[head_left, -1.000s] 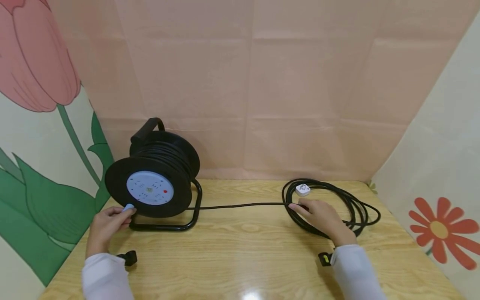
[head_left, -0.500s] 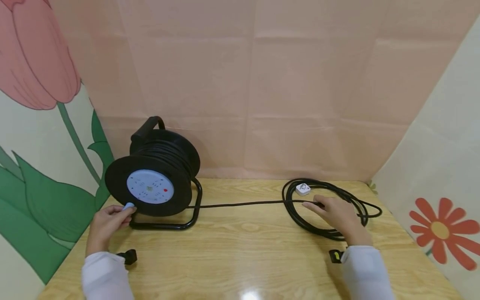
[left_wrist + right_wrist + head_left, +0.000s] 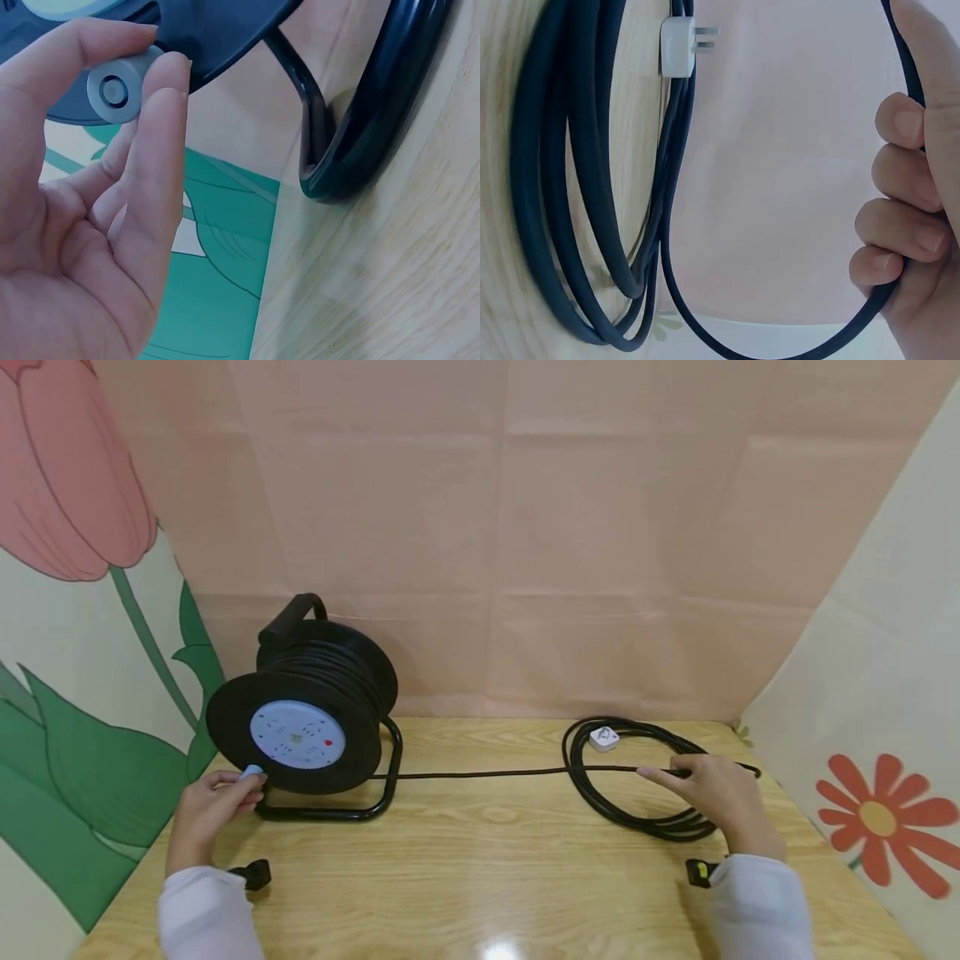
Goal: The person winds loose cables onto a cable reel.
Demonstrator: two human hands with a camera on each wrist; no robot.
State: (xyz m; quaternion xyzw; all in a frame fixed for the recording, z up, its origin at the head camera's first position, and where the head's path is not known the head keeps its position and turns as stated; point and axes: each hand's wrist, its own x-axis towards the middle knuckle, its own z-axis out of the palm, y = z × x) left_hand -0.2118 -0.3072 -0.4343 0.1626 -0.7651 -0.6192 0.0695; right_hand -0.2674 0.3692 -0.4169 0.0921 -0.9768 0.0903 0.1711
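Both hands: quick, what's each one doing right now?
Left hand: closed, pinching the pale blue-grey cylindrical knob on the round black cable reel.
Right hand: closed, fingers curled round the black cable.

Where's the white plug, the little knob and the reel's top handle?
White plug (image 3: 678, 47): right wrist view, on its body.
Little knob (image 3: 114, 91): left wrist view, on its round end.
Top handle (image 3: 287, 619): head view, on its grip.

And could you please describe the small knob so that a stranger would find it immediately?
Start from the big black cable reel at the left. At the lower left edge of its front disc, the left hand pinches the knob. It is small, round and pale, while the panel at the disc's centre is far broader.
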